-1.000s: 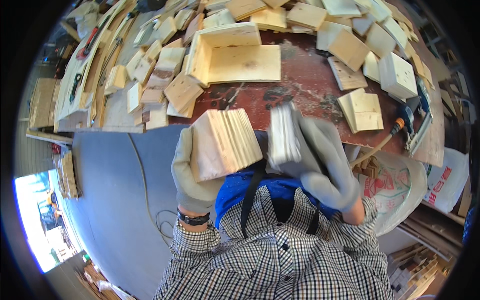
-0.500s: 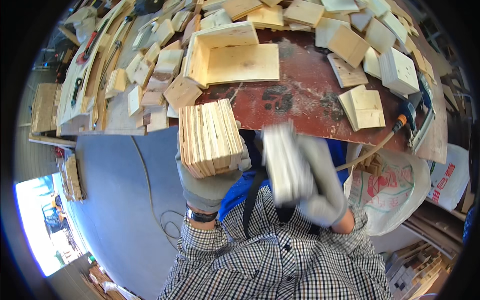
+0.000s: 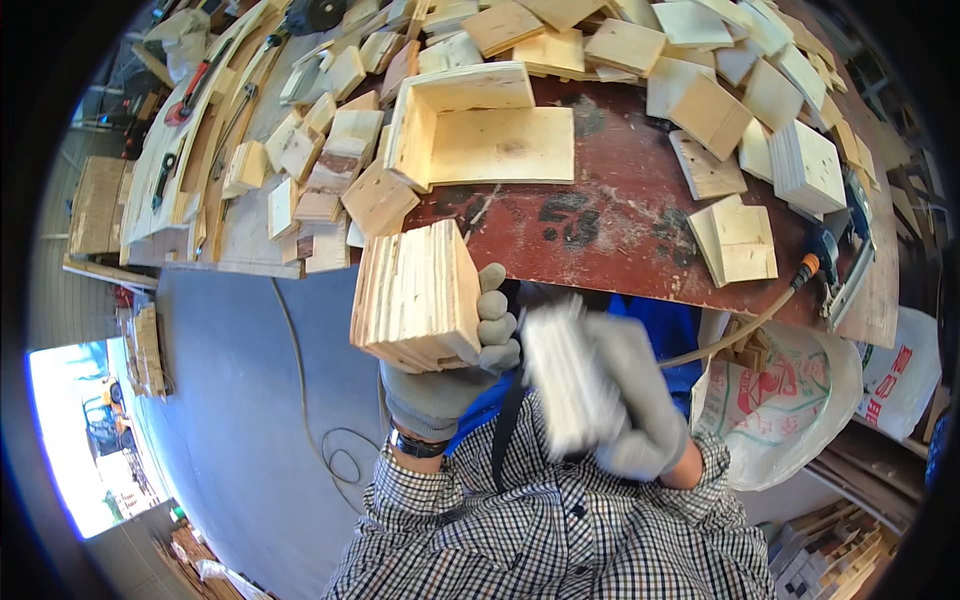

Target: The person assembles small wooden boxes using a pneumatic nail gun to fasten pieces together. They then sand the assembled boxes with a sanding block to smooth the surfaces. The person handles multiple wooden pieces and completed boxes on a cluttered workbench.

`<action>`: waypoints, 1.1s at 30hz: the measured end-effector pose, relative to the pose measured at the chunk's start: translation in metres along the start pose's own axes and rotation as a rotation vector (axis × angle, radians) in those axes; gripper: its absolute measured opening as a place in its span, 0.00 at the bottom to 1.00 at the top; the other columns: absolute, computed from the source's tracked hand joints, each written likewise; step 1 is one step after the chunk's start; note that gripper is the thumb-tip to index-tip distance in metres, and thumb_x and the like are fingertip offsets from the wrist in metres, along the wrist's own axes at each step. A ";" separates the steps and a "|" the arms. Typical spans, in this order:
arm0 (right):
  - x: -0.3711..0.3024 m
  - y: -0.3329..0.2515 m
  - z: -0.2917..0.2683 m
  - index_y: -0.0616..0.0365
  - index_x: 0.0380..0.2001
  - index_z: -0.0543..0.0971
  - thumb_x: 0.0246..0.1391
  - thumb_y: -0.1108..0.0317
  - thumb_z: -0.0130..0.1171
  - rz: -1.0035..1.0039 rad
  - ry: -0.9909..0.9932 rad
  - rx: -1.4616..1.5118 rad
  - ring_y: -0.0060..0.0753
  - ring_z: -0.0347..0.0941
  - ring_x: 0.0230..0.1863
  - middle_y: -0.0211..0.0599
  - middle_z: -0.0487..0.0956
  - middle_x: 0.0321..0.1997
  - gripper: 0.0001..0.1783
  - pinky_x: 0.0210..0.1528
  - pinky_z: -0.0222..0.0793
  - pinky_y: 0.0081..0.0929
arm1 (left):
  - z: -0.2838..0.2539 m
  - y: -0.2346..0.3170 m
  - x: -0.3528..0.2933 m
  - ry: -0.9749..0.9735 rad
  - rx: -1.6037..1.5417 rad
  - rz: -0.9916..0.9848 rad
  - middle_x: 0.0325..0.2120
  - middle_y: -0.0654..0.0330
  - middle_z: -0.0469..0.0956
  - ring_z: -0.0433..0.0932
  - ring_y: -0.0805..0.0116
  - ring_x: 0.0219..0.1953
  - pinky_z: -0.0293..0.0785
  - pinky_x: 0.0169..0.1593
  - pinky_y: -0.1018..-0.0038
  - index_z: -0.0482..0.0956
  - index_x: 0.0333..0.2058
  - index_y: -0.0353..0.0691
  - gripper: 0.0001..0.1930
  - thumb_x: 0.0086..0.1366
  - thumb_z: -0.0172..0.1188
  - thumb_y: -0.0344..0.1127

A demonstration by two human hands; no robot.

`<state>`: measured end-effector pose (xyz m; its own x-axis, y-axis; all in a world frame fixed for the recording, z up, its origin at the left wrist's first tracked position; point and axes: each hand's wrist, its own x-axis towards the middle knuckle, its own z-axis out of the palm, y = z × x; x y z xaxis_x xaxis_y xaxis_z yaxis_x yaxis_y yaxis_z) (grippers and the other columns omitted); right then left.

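Observation:
My left hand (image 3: 435, 398), in a grey work glove, is closed around a thick stack of square plywood pieces (image 3: 412, 300), their layered edges turned up. Its fingers wrap the stack's right side. Close to my body, my gloved right hand (image 3: 642, 405) grips a second, thinner stack of plywood pieces (image 3: 570, 375), smeared by motion. The two stacks are apart, in front of the table's near edge. Beyond them on the red-brown tabletop (image 3: 620, 220) stands an open-sided assembly of joined plywood boards (image 3: 505, 145).
Loose plywood pieces (image 3: 710, 115) are heaped along the table's back and right. An air-powered tool (image 3: 822, 250) with a hose lies at the right edge. White printed sacks (image 3: 780, 390) hang below it. Long wood strips (image 3: 215, 120) and hand tools lie at left.
The left stack has tilted, showing more of its right face, and the left fingers now show on that side. The right stack is slightly lower and still blurred. The table appears lower in view.

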<state>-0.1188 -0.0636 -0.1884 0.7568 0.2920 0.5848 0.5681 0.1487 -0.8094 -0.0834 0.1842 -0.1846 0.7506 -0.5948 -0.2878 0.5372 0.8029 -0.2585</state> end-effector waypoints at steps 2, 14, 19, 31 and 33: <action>0.011 0.002 0.002 0.71 0.75 0.62 0.68 0.50 0.56 0.208 0.175 0.026 0.65 0.67 0.65 0.67 0.64 0.71 0.43 0.71 0.60 0.54 | -0.002 -0.010 -0.006 0.060 0.240 0.104 0.50 0.49 0.78 0.78 0.56 0.46 0.72 0.48 0.60 0.66 0.67 0.32 0.38 0.73 0.52 0.61; 0.057 0.022 -0.006 0.72 0.77 0.55 0.70 0.63 0.53 0.320 0.434 0.051 0.43 0.69 0.64 0.54 0.70 0.67 0.39 0.68 0.64 0.39 | 0.008 -0.045 -0.009 0.079 0.223 0.204 0.53 0.48 0.74 0.70 0.64 0.40 0.68 0.43 0.67 0.63 0.73 0.41 0.42 0.71 0.52 0.66; 0.043 -0.003 0.010 0.73 0.74 0.60 0.60 0.59 0.62 0.149 0.270 -0.457 0.60 0.65 0.66 0.64 0.67 0.69 0.45 0.71 0.59 0.51 | 0.008 -0.048 0.000 0.048 0.408 0.321 0.64 0.52 0.73 0.73 0.56 0.63 0.70 0.65 0.55 0.66 0.72 0.46 0.37 0.74 0.52 0.65; 0.035 0.005 0.007 0.70 0.77 0.56 0.64 0.64 0.58 0.187 0.106 -0.486 0.58 0.64 0.71 0.61 0.62 0.74 0.43 0.74 0.58 0.48 | 0.018 -0.029 -0.018 0.116 1.061 0.377 0.67 0.49 0.71 0.73 0.56 0.68 0.68 0.72 0.58 0.56 0.74 0.32 0.50 0.58 0.74 0.39; 0.033 0.000 0.008 0.71 0.75 0.59 0.62 0.63 0.60 0.188 0.049 -0.505 0.64 0.64 0.70 0.66 0.64 0.72 0.43 0.74 0.58 0.50 | 0.021 -0.030 -0.015 0.095 1.026 0.410 0.68 0.49 0.71 0.72 0.55 0.69 0.68 0.72 0.58 0.54 0.75 0.32 0.52 0.58 0.76 0.40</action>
<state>-0.0958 -0.0463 -0.1695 0.8676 0.2233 0.4444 0.4973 -0.3781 -0.7809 -0.1031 0.1696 -0.1534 0.9355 -0.2419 -0.2577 0.3517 0.5649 0.7465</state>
